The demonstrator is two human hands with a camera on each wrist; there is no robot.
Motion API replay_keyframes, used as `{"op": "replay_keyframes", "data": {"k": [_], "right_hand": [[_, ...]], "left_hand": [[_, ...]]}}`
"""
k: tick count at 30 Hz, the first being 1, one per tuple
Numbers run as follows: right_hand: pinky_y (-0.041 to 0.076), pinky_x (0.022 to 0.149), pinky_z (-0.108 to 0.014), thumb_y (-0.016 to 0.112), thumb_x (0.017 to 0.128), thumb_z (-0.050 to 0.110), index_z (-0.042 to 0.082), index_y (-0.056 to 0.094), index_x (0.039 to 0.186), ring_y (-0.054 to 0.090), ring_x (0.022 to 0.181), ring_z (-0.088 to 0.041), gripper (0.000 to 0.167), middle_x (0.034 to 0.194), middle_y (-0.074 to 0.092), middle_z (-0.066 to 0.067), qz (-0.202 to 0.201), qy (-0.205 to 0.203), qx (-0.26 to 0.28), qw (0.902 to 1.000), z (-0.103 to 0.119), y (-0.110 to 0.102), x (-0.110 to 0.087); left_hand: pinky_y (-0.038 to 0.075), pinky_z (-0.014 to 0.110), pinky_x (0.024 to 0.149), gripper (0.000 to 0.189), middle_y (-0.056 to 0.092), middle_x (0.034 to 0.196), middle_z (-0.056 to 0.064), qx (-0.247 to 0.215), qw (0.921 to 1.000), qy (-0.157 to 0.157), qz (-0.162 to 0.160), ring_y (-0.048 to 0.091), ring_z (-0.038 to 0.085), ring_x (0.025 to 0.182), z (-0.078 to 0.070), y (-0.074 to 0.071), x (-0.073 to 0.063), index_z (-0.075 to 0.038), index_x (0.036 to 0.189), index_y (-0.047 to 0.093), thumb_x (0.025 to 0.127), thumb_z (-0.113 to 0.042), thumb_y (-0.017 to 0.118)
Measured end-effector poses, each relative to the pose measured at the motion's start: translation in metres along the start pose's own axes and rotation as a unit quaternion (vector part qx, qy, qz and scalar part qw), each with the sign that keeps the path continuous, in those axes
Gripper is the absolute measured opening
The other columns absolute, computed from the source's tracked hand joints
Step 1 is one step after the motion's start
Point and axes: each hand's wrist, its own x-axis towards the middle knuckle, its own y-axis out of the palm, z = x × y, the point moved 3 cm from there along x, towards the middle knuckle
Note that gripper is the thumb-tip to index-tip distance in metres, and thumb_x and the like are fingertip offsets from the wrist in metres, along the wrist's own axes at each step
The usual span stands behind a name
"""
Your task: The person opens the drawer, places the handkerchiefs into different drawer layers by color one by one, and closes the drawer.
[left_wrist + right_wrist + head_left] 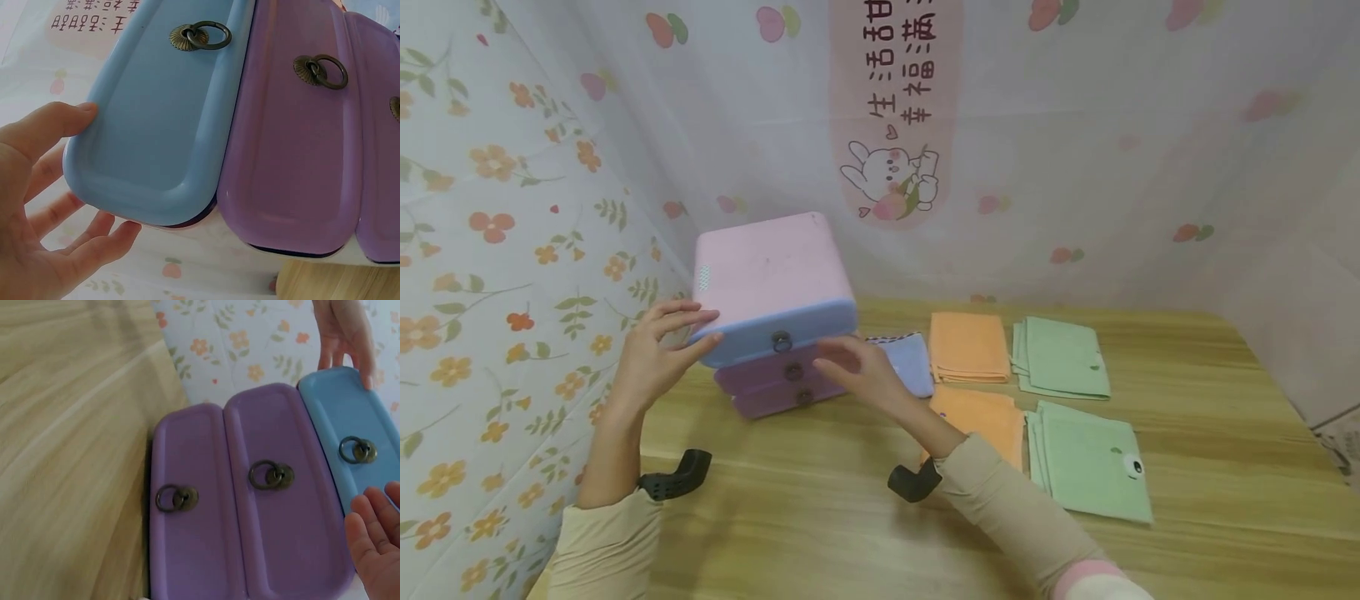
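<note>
A small drawer box [767, 262] with a pink top stands at the back left of the table. Its top drawer [156, 119] is blue; two purple drawers [275, 531] lie below, and each front carries a bronze ring pull [781, 341]. My left hand [658, 354] is at the box's left front corner, its thumb [81, 115] touching the edge of the blue front and its fingers spread along the side. By the right end of the drawer fronts is my right hand [868, 375], fingers loosely extended and holding nothing; whether it touches the box I cannot tell.
Right of the box, a folded blue cloth [912, 367] lies partly behind my right hand. Beyond it are folded orange cloths [970, 346] and folded green cloths [1090, 458] on the wooden table [1210, 467]. Patterned curtains [1075, 167] hang behind and at the left.
</note>
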Motion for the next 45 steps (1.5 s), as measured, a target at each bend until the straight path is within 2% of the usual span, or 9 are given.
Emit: {"op": "replay_keyframes", "data": {"k": [3,6,9,13,16,20,26,40,45], "right_hand": [[0.043,0.085,-0.025,0.058,0.086,0.015,-0.002,0.055,0.114,0.056,0.101,-0.022,0.033,0.111,0.057,-0.013,-0.008,0.008,0.017,0.9998,-0.002,0.003,0.003],[0.043,0.086,-0.025,0.058,0.086,0.013,-0.004,0.055,0.113,0.055,0.101,-0.024,0.032,0.111,0.057,-0.016,-0.012,0.013,0.040,0.9991,-0.005,0.006,0.005],[0.043,0.087,-0.027,0.057,0.087,0.012,-0.005,0.054,0.114,0.055,0.102,-0.027,0.033,0.112,0.056,-0.018,-0.010,0.018,0.061,0.9979,-0.006,0.008,0.007],[0.042,0.088,-0.031,0.054,0.088,0.007,-0.010,0.052,0.115,0.053,0.104,-0.032,0.032,0.113,0.054,-0.023,-0.007,0.029,0.067,0.9973,0.011,0.007,0.006],[0.043,0.087,-0.029,0.054,0.088,0.008,-0.009,0.053,0.115,0.054,0.102,-0.030,0.032,0.113,0.055,-0.022,-0.009,0.033,0.062,0.9975,0.009,0.008,0.008],[0.045,0.083,-0.025,0.056,0.087,0.012,-0.005,0.056,0.113,0.058,0.097,-0.026,0.031,0.110,0.058,-0.017,-0.015,0.026,0.052,0.9982,-0.006,0.014,0.015],[0.047,0.079,-0.024,0.057,0.086,0.010,-0.007,0.057,0.110,0.060,0.092,-0.028,0.029,0.105,0.060,-0.020,-0.016,0.025,0.059,0.9978,-0.002,0.022,0.018],[0.047,0.077,-0.023,0.059,0.086,0.014,-0.004,0.056,0.113,0.059,0.094,-0.023,0.033,0.107,0.060,-0.016,-0.028,0.085,0.104,0.9906,-0.010,0.034,0.021],[0.048,0.076,-0.025,0.059,0.085,0.009,-0.007,0.055,0.111,0.060,0.093,-0.026,0.031,0.104,0.060,-0.020,-0.027,0.111,0.159,0.9805,-0.007,0.033,0.024]], "left_hand": [[0.037,0.012,0.084,0.031,0.047,0.119,0.011,-0.014,0.9998,-0.014,-0.002,0.037,0.028,0.114,0.002,0.002,0.001,0.002,0.104,0.063,0.077,-0.009,0.069],[0.042,0.014,0.081,0.032,0.046,0.121,0.012,-0.028,0.9992,-0.029,-0.003,0.035,0.028,0.116,0.004,0.005,0.001,0.003,0.106,0.062,0.077,-0.010,0.069],[0.045,0.026,0.083,0.034,0.046,0.122,0.011,-0.028,0.9988,-0.039,-0.003,0.034,0.028,0.118,0.005,0.006,0.000,0.002,0.108,0.062,0.078,-0.012,0.069],[0.030,0.051,0.094,0.036,0.045,0.122,0.014,-0.040,0.9984,-0.040,-0.001,0.031,0.032,0.120,0.002,0.005,-0.001,0.003,0.108,0.061,0.078,-0.015,0.069],[0.020,0.058,0.095,0.036,0.044,0.122,0.017,-0.052,0.9980,-0.036,0.004,0.030,0.036,0.120,0.000,0.003,-0.001,0.005,0.107,0.061,0.078,-0.015,0.069],[0.021,0.057,0.094,0.036,0.043,0.121,0.016,-0.046,0.9981,-0.038,0.017,0.031,0.036,0.119,-0.001,0.001,0.000,0.005,0.107,0.061,0.078,-0.014,0.068],[0.023,0.056,0.094,0.039,0.043,0.121,0.014,-0.034,0.9968,-0.062,0.037,0.030,0.034,0.120,-0.002,-0.002,0.002,0.004,0.109,0.060,0.079,-0.019,0.068],[0.024,0.057,0.093,0.038,0.043,0.122,0.017,-0.017,0.9968,-0.063,0.045,0.030,0.037,0.120,-0.006,-0.003,0.003,0.004,0.109,0.060,0.080,-0.019,0.067],[0.023,0.056,0.094,0.041,0.043,0.123,0.015,-0.019,0.9954,-0.079,0.051,0.029,0.036,0.121,-0.007,-0.004,0.003,0.003,0.110,0.060,0.080,-0.023,0.067]]}}
